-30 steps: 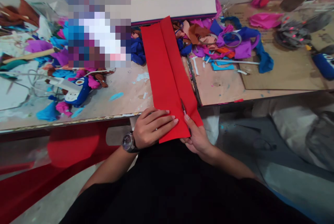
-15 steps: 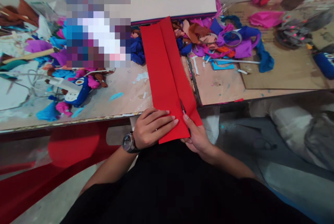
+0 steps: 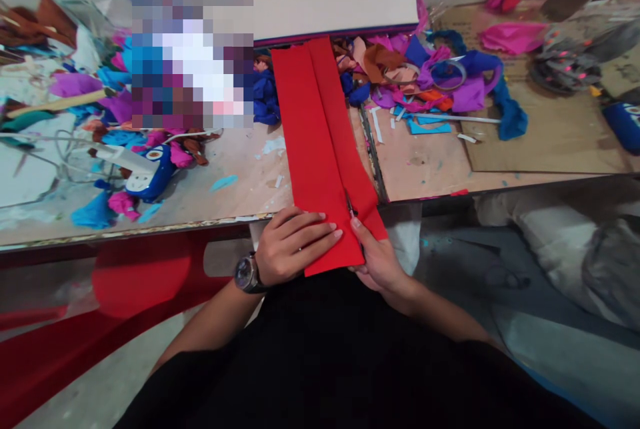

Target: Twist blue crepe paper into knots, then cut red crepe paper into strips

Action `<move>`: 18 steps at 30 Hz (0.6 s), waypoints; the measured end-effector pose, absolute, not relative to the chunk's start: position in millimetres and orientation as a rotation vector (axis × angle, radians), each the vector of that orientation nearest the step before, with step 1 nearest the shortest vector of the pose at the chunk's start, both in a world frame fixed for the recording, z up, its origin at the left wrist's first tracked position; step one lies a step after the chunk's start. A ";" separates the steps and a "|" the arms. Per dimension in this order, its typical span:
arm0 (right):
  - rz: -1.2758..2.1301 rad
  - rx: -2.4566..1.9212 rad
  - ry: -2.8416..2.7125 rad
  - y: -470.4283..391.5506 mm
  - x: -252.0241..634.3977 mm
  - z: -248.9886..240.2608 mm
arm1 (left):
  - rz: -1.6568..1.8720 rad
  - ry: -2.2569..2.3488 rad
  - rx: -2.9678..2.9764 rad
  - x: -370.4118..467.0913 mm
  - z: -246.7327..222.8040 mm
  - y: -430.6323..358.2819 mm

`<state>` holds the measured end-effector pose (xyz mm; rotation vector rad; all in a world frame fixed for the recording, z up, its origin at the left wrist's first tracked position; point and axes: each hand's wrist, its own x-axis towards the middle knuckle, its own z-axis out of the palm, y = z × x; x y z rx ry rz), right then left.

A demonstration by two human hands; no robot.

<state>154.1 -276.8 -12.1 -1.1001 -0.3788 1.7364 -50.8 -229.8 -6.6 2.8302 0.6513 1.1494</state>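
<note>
A long folded strip of red paper (image 3: 315,142) reaches from the worktable over its front edge towards my body. My left hand (image 3: 295,242) grips its near end on the left, fingers stretched across the top and the thumb out of sight. At the right side my right hand (image 3: 377,255) is closed on a pair of scissors (image 3: 351,209). Their dark blades lie at a lengthwise slit or fold line in the paper, with the thumb on top. The scissors' handles are mostly hidden by the hand and the paper.
Crumpled coloured paper scraps (image 3: 390,65) lie behind the strip, before a long white box (image 3: 335,10). Left are a blue-and-white power strip (image 3: 150,172) with cables and a blurred-out patch. Cardboard (image 3: 540,135) covers the right. A red chair (image 3: 145,275) stands below left.
The view has shifted very slightly. Both hands, the scissors and the red paper stay in nearly the same place.
</note>
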 end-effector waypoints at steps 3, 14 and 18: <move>1.733 -1.101 -0.380 -276.6 154.1 -11.9 | 1.166 0.647 2.833 -50.0 -4.1 -229.3; 1.718 -1.100 -0.389 -277.5 153.2 -15.1 | 1.161 0.621 2.813 -52.0 -10.0 -227.6; 1.722 -1.093 -0.399 -277.9 153.1 -13.7 | 1.135 0.652 2.820 -54.4 -14.5 -217.5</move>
